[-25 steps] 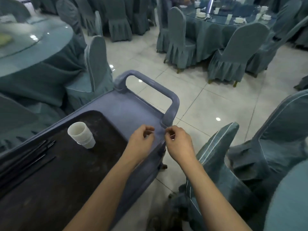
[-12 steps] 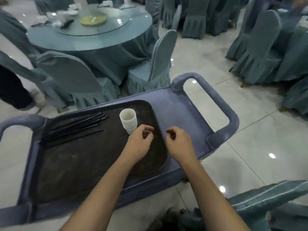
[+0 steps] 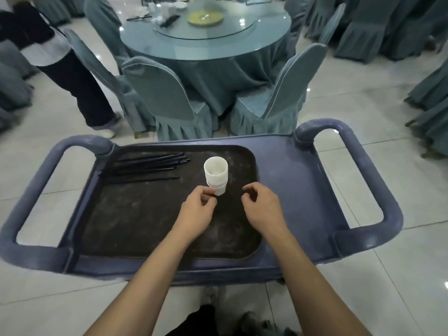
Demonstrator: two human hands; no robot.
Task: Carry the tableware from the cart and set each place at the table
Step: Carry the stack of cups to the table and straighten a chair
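A blue-grey cart (image 3: 286, 166) stands right in front of me and carries a dark tray (image 3: 135, 214). On the tray a short stack of white cups (image 3: 215, 174) stands upright, with several black chopsticks (image 3: 148, 166) lying to its left. My left hand (image 3: 197, 212) hovers over the tray, fingers curled in, its fingertips right by the base of the cup stack. My right hand (image 3: 261, 207) hangs a little to the right of the cups, fingers loosely curled and holding nothing. Beyond the cart is the round table (image 3: 208, 53) with a glass turntable (image 3: 206, 27).
Two covered chairs (image 3: 164, 93) (image 3: 286, 93) stand between the cart and the table. A person in dark trousers (image 3: 72, 78) stands at the left beside another chair. Small white dishes (image 3: 167, 9) and chopsticks lie on the table's far side. More covered chairs fill the right.
My view has swung left, from the cart's handle end to face the cart squarely. Both hands have moved from the handle over the tray, toward the cup stack.
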